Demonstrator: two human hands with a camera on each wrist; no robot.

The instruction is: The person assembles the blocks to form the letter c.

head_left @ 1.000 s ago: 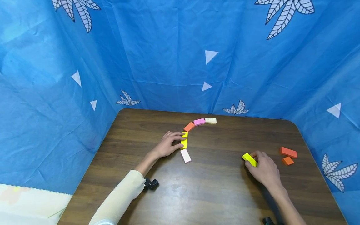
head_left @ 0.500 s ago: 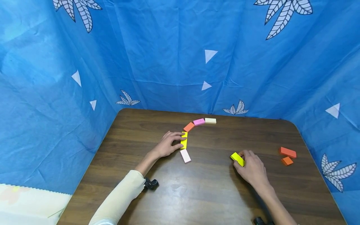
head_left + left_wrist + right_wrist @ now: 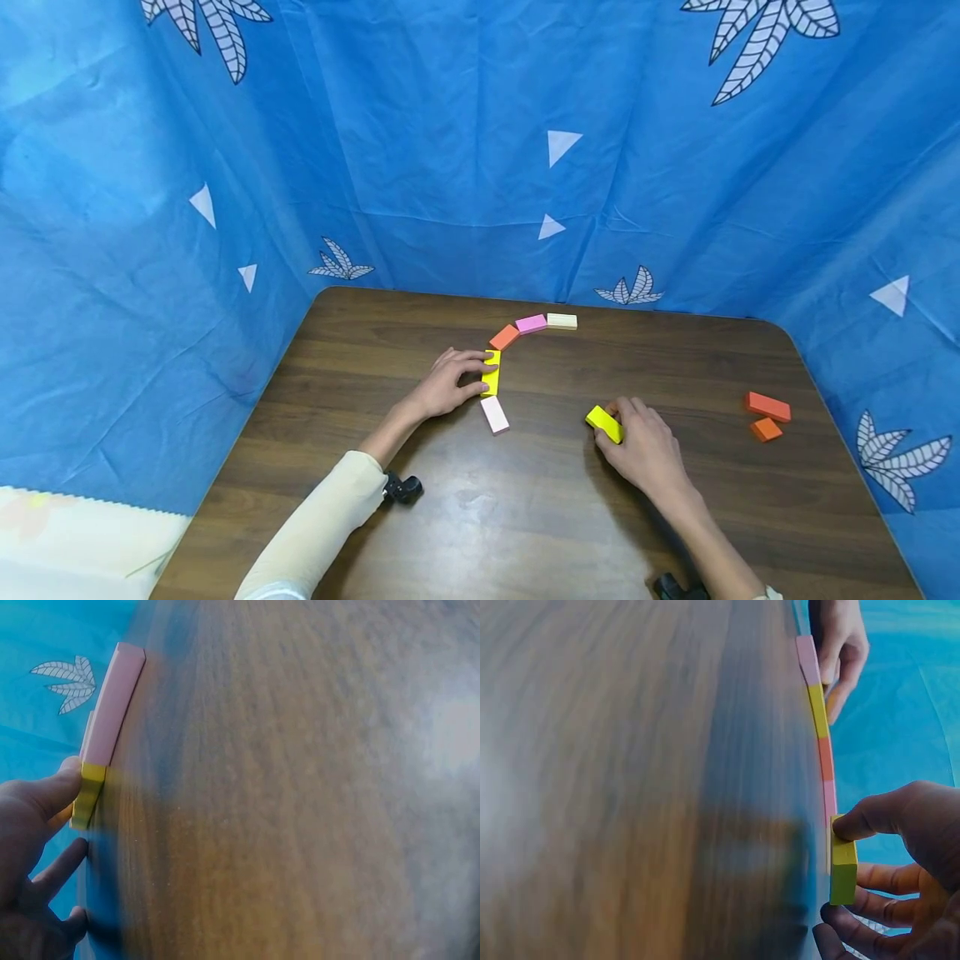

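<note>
A curved row of flat blocks lies on the brown table: cream, pink, orange, yellow, pale pink. My left hand rests beside the row, its thumb and fingertips touching the yellow block. My right hand pinches a second yellow block between thumb and fingers, low over the table right of the row. In the right wrist view that block stands between thumb and fingers.
Two orange blocks lie near the table's right edge. Blue patterned cloth walls the table at the back and both sides. A small black object sits by my left forearm.
My right hand has carried the second yellow block leftward across the table toward the row. The left hand and the row have stayed where they were.
</note>
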